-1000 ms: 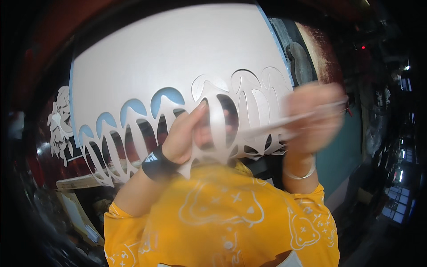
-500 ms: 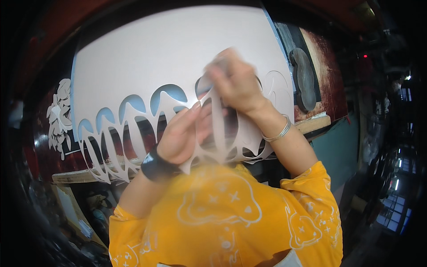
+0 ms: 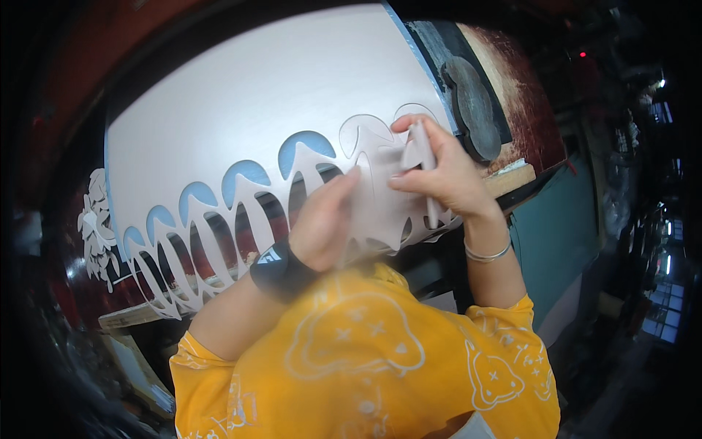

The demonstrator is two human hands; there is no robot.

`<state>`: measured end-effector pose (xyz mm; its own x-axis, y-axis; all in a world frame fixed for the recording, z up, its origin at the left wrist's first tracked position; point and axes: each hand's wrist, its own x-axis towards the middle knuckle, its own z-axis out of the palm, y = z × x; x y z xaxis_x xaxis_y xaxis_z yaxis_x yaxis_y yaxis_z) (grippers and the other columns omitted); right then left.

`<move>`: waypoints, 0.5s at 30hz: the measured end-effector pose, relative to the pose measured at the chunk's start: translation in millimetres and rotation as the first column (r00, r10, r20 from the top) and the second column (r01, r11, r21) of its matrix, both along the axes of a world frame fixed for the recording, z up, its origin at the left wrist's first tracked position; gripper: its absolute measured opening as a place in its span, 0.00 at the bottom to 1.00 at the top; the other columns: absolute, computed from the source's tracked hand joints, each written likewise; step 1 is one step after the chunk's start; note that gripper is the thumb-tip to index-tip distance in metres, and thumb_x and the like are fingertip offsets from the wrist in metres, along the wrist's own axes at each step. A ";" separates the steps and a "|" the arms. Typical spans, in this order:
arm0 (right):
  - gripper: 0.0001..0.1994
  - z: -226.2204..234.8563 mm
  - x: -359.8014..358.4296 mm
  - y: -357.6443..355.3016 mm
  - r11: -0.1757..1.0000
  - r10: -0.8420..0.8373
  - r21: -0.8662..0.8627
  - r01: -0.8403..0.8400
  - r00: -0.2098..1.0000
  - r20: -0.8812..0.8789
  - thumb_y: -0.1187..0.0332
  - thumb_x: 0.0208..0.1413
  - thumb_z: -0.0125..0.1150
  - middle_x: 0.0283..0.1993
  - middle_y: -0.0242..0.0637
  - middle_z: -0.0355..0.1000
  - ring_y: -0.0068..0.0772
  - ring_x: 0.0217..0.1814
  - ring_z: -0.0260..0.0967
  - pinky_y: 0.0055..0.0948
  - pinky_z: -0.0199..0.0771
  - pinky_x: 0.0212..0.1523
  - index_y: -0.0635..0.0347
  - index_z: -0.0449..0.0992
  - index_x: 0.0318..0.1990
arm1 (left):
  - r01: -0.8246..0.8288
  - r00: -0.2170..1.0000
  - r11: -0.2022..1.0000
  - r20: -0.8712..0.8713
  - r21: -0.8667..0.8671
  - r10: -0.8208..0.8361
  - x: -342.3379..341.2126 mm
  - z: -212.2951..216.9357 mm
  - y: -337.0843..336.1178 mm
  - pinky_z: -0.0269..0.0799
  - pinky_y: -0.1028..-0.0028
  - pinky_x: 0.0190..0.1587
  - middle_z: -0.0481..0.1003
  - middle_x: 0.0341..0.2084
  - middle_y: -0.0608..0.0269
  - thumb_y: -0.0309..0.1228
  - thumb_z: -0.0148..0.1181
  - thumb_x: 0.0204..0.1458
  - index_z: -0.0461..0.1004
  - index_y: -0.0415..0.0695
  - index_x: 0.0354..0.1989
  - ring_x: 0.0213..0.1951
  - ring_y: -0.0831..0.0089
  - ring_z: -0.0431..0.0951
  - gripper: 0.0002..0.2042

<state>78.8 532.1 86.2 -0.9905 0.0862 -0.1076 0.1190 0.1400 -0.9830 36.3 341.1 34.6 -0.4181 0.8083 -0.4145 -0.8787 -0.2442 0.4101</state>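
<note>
A large pale sheet (image 3: 241,95) lies before me, with a row of sole-shaped openings along its near edge. My right hand (image 3: 442,164) grips a sole-shaped cut piece (image 3: 417,150) standing on edge between thumb and fingers. How many pieces lie together there I cannot tell. My left hand (image 3: 322,223) is against the sheet beside the openings, one digit stretched out and slightly blurred; the other fingers are mostly hidden. Near the right hand, a cut outline (image 3: 365,126) still has its pale material inside.
Loose pale cut pieces (image 3: 95,219) are heaped at the table's far left. A dark sole-shaped block (image 3: 474,110) lies on the right, beside the sheet. The wooden table edge (image 3: 135,316) runs along the near side, and blue material (image 3: 307,146) shows through the openings.
My right hand has moved right and down, and a sole-shaped piece now shows upright in it. The left hand has shifted right along the sheet. The whole view has also swung.
</note>
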 end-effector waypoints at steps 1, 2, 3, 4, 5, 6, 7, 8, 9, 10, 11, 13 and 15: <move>0.22 -4.0 -0.7 -5.4 0.988 -0.030 0.152 0.036 0.999 -0.039 0.69 0.42 0.68 0.33 0.40 0.69 0.31 0.34 0.69 0.27 0.70 0.37 0.62 0.67 0.45 | -0.023 0.998 0.993 0.066 0.112 0.016 0.0 -1.6 1.3 0.62 0.69 0.57 0.71 0.49 0.58 0.40 0.44 0.62 0.66 0.38 0.53 0.51 0.71 0.70 0.19; 0.21 -10.7 -2.6 -12.4 0.951 -0.040 0.300 0.069 0.994 -0.103 0.69 0.42 0.68 0.34 0.42 0.70 0.33 0.36 0.70 0.28 0.70 0.39 0.63 0.67 0.44 | -0.062 0.998 0.994 0.026 0.086 0.060 -0.7 -1.7 2.9 0.65 0.70 0.55 0.71 0.47 0.59 0.42 0.43 0.62 0.67 0.40 0.51 0.50 0.71 0.70 0.18; 0.20 -19.8 -3.8 -19.8 0.893 -0.067 0.440 0.094 0.995 -0.076 0.68 0.42 0.68 0.35 0.44 0.70 0.36 0.37 0.71 0.29 0.70 0.40 0.63 0.68 0.42 | -0.075 0.997 0.997 -0.020 -0.005 0.075 -0.7 0.5 1.5 0.65 0.70 0.54 0.71 0.46 0.59 0.42 0.42 0.62 0.68 0.40 0.50 0.50 0.71 0.70 0.18; 0.19 -26.9 -2.4 -25.9 0.859 -0.049 0.494 0.137 0.981 -0.187 0.68 0.42 0.67 0.36 0.45 0.70 0.38 0.38 0.71 0.30 0.70 0.41 0.63 0.68 0.41 | -0.091 0.993 0.995 -0.073 -0.036 0.088 -1.1 2.6 0.7 0.66 0.70 0.53 0.72 0.45 0.60 0.43 0.42 0.62 0.68 0.40 0.49 0.50 0.72 0.70 0.19; 0.18 -33.8 -0.6 -33.2 0.820 -0.047 0.550 0.161 0.975 -0.215 0.68 0.42 0.67 0.36 0.46 0.70 0.40 0.39 0.71 0.30 0.70 0.42 0.63 0.68 0.39 | -0.106 0.989 0.993 -0.095 0.047 0.110 -1.5 3.4 1.5 0.66 0.71 0.53 0.72 0.44 0.60 0.44 0.41 0.62 0.69 0.41 0.48 0.49 0.72 0.70 0.19; 0.16 -37.5 2.8 -38.6 0.774 -0.044 0.602 0.195 0.966 -0.256 0.68 0.42 0.67 0.37 0.47 0.70 0.41 0.40 0.71 0.31 0.70 0.43 0.63 0.69 0.38 | -0.075 0.988 0.994 -0.127 0.078 0.084 -3.0 4.6 -1.1 0.67 0.70 0.52 0.72 0.41 0.62 0.45 0.40 0.63 0.69 0.40 0.46 0.48 0.71 0.70 0.20; 0.15 -36.1 7.6 -39.7 0.819 -0.019 0.551 0.157 0.968 -0.248 0.68 0.43 0.66 0.35 0.46 0.70 0.40 0.39 0.71 0.31 0.71 0.43 0.63 0.68 0.37 | -0.055 0.989 0.998 -0.136 0.002 0.055 -4.6 3.6 -1.4 0.67 0.69 0.52 0.73 0.40 0.61 0.45 0.39 0.63 0.70 0.40 0.45 0.49 0.71 0.70 0.20; 0.14 -31.5 13.8 -39.6 0.858 -0.001 0.496 0.130 0.968 -0.253 0.68 0.44 0.66 0.33 0.45 0.69 0.39 0.38 0.71 0.32 0.71 0.42 0.62 0.68 0.36 | -0.032 0.992 0.999 -0.126 0.003 0.032 -5.6 2.0 -2.6 0.67 0.69 0.52 0.73 0.40 0.61 0.45 0.39 0.63 0.70 0.40 0.44 0.49 0.71 0.70 0.20; 0.13 -21.3 20.0 -37.4 0.896 0.038 0.434 0.093 0.958 -0.284 0.67 0.45 0.65 0.32 0.44 0.69 0.39 0.36 0.71 0.32 0.72 0.41 0.61 0.68 0.35 | -0.021 0.993 1.000 -0.116 -0.005 0.020 -7.3 -1.1 -3.6 0.68 0.68 0.52 0.73 0.40 0.61 0.45 0.38 0.63 0.70 0.40 0.43 0.49 0.71 0.70 0.20; 0.07 -12.0 19.9 -35.9 0.962 -0.016 0.201 0.188 0.769 -0.639 0.67 0.50 0.61 0.26 0.37 0.67 0.33 0.29 0.69 0.31 0.72 0.32 0.57 0.68 0.31 | -0.014 0.998 1.000 -0.054 -0.027 0.013 -6.8 -5.6 -2.5 0.67 0.66 0.53 0.72 0.41 0.58 0.46 0.37 0.63 0.71 0.40 0.40 0.50 0.68 0.70 0.21; 0.06 4.8 23.1 -22.1 0.985 -0.171 -0.136 0.108 0.732 -0.660 0.69 0.51 0.58 0.26 0.35 0.65 0.28 0.27 0.65 0.26 0.70 0.31 0.57 0.66 0.33 | -0.014 0.999 1.000 -0.046 0.024 0.015 -6.8 -10.5 -2.6 0.66 0.65 0.54 0.72 0.41 0.58 0.46 0.37 0.63 0.71 0.40 0.39 0.51 0.67 0.69 0.21; 0.05 38.8 29.2 6.6 0.849 -0.382 -0.524 -0.064 0.609 -0.695 0.72 0.53 0.53 0.24 0.29 0.62 0.18 0.22 0.58 0.16 0.66 0.29 0.55 0.63 0.35 | -0.017 0.999 0.990 -0.038 0.141 0.023 -8.4 -21.1 0.7 0.65 0.65 0.55 0.71 0.41 0.57 0.45 0.36 0.64 0.71 0.40 0.37 0.52 0.65 0.69 0.21; 0.07 45.4 23.9 14.3 0.928 -0.262 0.059 0.369 0.755 -0.601 0.70 0.49 0.60 0.25 0.30 0.63 0.22 0.25 0.62 0.20 0.66 0.28 0.58 0.67 0.28 | -0.010 1.000 0.988 -0.019 0.152 0.013 -13.6 -30.8 7.9 0.64 0.64 0.56 0.70 0.40 0.56 0.43 0.36 0.64 0.67 0.43 0.28 0.51 0.63 0.68 0.20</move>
